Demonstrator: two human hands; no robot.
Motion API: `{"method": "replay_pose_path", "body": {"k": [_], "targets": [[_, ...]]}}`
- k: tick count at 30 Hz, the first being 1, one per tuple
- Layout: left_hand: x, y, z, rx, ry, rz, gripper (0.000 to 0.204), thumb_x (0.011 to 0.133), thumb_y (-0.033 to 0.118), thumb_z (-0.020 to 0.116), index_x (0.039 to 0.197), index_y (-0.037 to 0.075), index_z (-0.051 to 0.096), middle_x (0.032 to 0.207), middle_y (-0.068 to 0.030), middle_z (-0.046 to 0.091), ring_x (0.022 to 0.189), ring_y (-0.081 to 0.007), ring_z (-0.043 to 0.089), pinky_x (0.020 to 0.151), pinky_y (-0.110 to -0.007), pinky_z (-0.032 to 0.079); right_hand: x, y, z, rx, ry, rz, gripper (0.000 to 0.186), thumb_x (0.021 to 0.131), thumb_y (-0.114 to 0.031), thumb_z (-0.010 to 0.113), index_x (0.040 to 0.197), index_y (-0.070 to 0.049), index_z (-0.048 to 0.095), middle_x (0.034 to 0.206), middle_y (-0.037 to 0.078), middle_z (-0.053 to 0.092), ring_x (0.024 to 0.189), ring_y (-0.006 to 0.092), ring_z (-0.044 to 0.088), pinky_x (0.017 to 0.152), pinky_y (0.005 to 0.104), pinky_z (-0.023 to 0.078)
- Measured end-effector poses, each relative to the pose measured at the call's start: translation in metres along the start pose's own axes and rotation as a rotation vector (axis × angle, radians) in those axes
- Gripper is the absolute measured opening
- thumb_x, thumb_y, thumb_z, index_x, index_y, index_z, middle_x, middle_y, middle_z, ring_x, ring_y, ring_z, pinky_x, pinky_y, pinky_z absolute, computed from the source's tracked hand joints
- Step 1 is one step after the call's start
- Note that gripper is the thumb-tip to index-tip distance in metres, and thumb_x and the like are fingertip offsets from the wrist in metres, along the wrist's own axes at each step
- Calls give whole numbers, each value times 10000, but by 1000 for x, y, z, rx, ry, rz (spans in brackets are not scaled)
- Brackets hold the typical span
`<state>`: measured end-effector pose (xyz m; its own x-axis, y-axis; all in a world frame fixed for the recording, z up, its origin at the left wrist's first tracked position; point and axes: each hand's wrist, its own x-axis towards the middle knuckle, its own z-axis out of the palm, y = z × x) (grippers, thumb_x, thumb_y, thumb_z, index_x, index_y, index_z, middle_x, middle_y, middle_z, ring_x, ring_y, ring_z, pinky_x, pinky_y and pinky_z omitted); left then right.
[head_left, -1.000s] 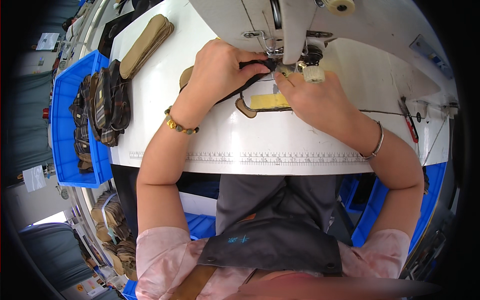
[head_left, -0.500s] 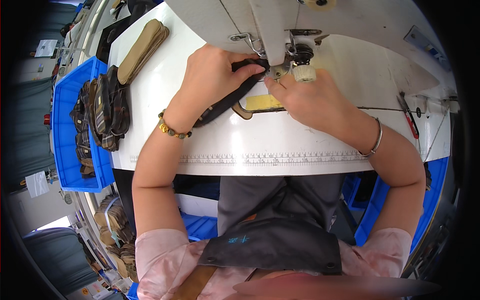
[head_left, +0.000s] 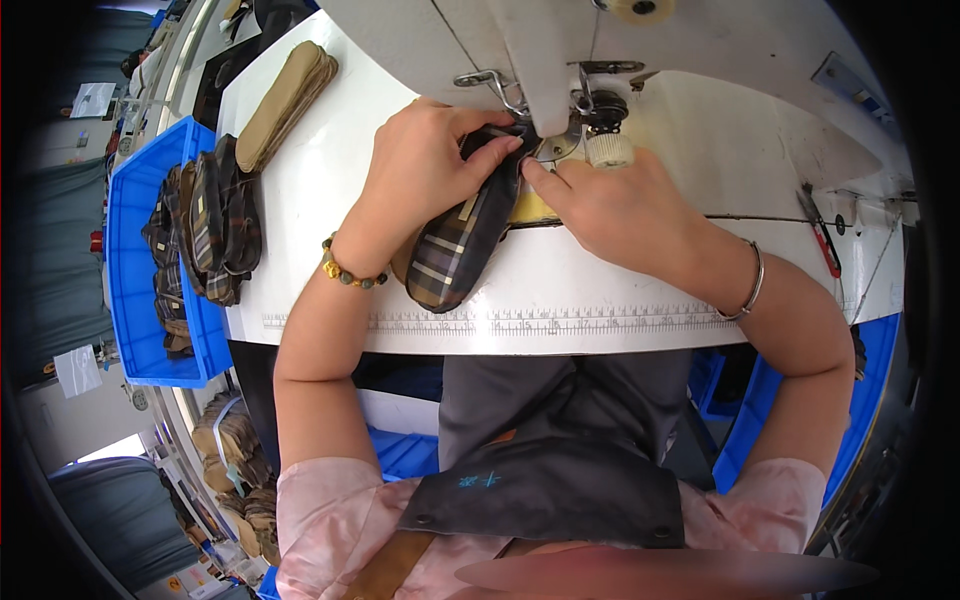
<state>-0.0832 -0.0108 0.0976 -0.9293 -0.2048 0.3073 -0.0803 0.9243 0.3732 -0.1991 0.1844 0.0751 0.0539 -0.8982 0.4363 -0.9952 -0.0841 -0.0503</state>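
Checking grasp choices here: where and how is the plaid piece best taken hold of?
The plaid piece is probably best gripped across its rounded near end, coming from the person's side. That end points toward the person with no fingers on it, while the left hand pinches the far end by the sewing machine and the right hand is at its edge.
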Motion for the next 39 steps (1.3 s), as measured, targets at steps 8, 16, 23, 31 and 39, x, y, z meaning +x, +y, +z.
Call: {"method": "replay_pose_path", "body": {"k": [8,16,23,31,39], "targets": [[3,-10,2,-123,-35,-38,301,757,297,853,949,74,792,743,-112,711,669,-264,667,641,-340,525,2,1,1,42,-50,35,229,848,-66,609,1051,-3,693,662,60,650,606,213,684,498,352,517],[8,-8,6,-261,-60,-54,297,746,225,861,956,38,764,884,-127,741,806,-305,690,742,-361,542,3,1,2,45,-13,30,196,817,-72,623,994,-11,681,608,66,624,562,218,662,478,356,493],[7,-3,4,-203,-43,-41,266,750,207,854,939,41,768,866,-141,738,776,-317,685,716,-362,539,2,3,7,15,-23,63,196,788,-84,636,967,-33,698,567,55,600,535,233,649,466,369,484],[10,-11,14,-209,90,107,299,759,273,854,957,65,770,883,-86,739,775,-271,671,700,-356,536,0,10,13,-130,-41,88,421,733,-96,669,1147,-58,737,531,63,584,489,239,634,460,364,480],[8,-5,21,-128,122,29,240,734,260,794,891,82,761,847,-92,709,835,-302,649,724,-393,538,3,11,13,-84,-8,65,393,731,-57,664,1119,-29,723,519,62,582,479,250,629,461,369,487]]}}
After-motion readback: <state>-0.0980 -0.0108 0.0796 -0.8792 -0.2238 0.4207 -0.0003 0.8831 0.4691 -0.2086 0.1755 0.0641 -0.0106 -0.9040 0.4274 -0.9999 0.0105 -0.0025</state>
